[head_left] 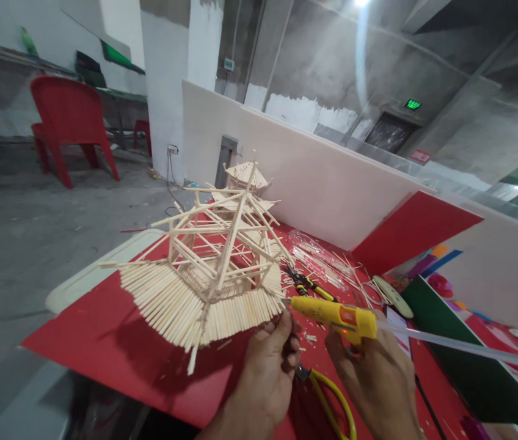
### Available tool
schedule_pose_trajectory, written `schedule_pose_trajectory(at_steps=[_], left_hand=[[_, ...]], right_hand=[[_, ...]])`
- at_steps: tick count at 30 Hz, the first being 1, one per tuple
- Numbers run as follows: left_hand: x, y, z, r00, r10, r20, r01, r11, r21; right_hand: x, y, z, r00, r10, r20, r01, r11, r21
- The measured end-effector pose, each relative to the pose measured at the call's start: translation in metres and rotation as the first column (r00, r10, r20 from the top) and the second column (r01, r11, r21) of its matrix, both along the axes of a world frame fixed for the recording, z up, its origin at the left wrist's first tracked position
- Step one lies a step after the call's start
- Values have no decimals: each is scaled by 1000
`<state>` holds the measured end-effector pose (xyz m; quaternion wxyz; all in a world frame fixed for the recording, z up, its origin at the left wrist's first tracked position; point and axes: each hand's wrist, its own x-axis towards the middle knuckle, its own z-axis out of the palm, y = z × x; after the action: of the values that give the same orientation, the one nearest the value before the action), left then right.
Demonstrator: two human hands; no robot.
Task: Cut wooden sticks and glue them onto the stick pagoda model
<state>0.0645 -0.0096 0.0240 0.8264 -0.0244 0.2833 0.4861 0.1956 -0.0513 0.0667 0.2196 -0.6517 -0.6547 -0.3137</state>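
A pagoda model made of thin wooden sticks (162, 299) stands on the red table, its lower roof a skirt of sticks laid side by side. My left hand (270, 360) is closed at the right end of that roof edge, thumb and fingers pinched together; whatever is between them is hidden. In my right hand (373, 379) is a yellow hot glue gun (332, 315), its nozzle pointing left at the roof edge just above my left fingertips. A clear glue stick (460, 347) trails from its back. Below my hands lies a yellow-handled tool (335, 397), partly hidden.
Black-and-yellow pliers (309, 286) and a plastic bag of sticks (321, 260) lie behind the glue gun. A white partition (305, 171) borders the table's far side. Loose stick bits dot the red surface (103, 348). A red chair (69, 116) stands at the back left.
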Motion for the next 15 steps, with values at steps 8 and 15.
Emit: schedule_pose_trajectory(at_steps=[8,15], left_hand=[[1,0,-2,1000,-1,3,1,1000,13],[3,-1,-3,1000,-5,-7,5,1000,11]], right_hand=[[3,-2,-1,1000,8,-3,-8,1000,-6],[5,-4,-3,1000,-22,-22,21,999,-27]])
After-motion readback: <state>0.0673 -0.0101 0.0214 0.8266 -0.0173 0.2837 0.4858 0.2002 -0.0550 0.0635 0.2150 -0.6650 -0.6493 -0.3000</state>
